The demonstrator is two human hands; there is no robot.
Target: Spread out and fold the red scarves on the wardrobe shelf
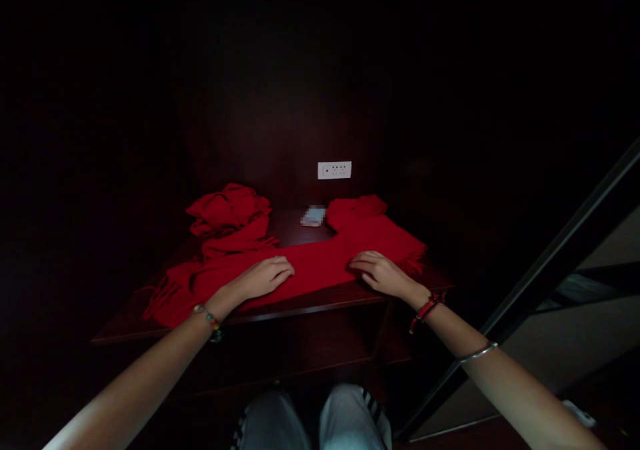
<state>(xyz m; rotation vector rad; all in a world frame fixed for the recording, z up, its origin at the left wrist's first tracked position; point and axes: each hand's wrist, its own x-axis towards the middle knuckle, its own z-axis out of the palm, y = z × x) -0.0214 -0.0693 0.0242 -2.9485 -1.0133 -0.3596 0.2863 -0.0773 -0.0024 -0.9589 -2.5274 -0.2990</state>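
Essentially, in the head view the key relation is this: the long, flat strip of soft red fringed cloth (317, 265) lies directly under both hands, its long axis running roughly along the near edge of the dark reddish-brown wooden desk (293, 237). The left hand (267, 278) rests palm down left of the strip's middle, fingers loosely extended, with no cloth seen pinched between them. The right hand (381, 275) rests right of the middle, fingers slightly bent, likewise not closed around anything. Neither hand is nearer, as both touch the cloth; the left is on the side of the fringe by the desk's left front corner, the right close to the fringe towards the right edge.

At the right, the cloth reaches back into a thicker bunched part. A crumpled heap of red cloth (227, 210) sits towards the left rear corner; in this dimness it is hard to tell whether it joins the strip. Between them, near the back edge, lies a small pale flat object (313, 217). Behind, a white rectangular socket plate (335, 170) is set in the dark wooden wall (280, 137). Below the near edge are knees in pale grey trousers (345, 413); a dark-framed slanting panel (600, 320) stands at the right.
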